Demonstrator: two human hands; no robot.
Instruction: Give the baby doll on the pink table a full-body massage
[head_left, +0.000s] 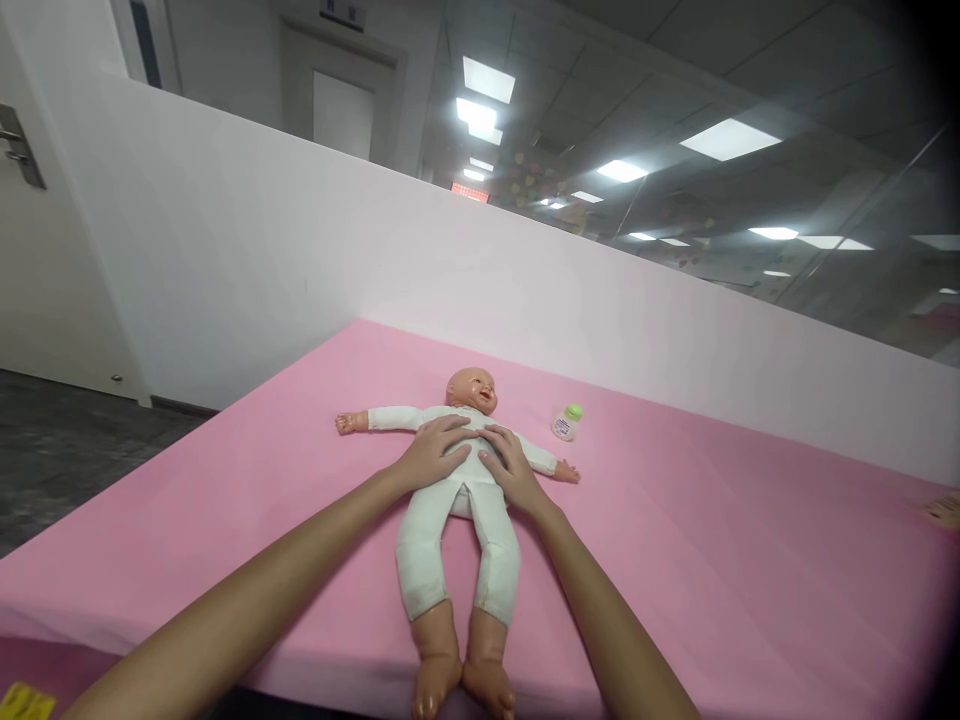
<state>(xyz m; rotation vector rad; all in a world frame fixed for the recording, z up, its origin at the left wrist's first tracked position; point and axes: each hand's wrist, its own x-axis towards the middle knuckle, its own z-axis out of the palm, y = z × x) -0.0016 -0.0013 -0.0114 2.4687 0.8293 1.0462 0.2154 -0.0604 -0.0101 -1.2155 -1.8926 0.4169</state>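
Observation:
A baby doll (pixel 472 480) with a white cloth body lies on its back on the pink-covered table (pixel 300 440), its head away from me and its feet at the near edge. Its arms are spread to both sides. My left hand (pixel 435 450) rests flat on the left side of the doll's torso, fingers stretched out. On the other side of the torso lies my right hand (pixel 512 465), also with extended fingers. The fingertips of both hands come close together over the chest. A small clear bottle with a green cap (pixel 566 423) stands beside the doll's arm on the right.
A low white wall (pixel 525 280) runs along the table's back, with glass above it. At the far left is a door (pixel 52 250) with a metal handle. Something skin-coloured (pixel 943 511) shows at the right table edge. A yellow item (pixel 27 702) sits at bottom left.

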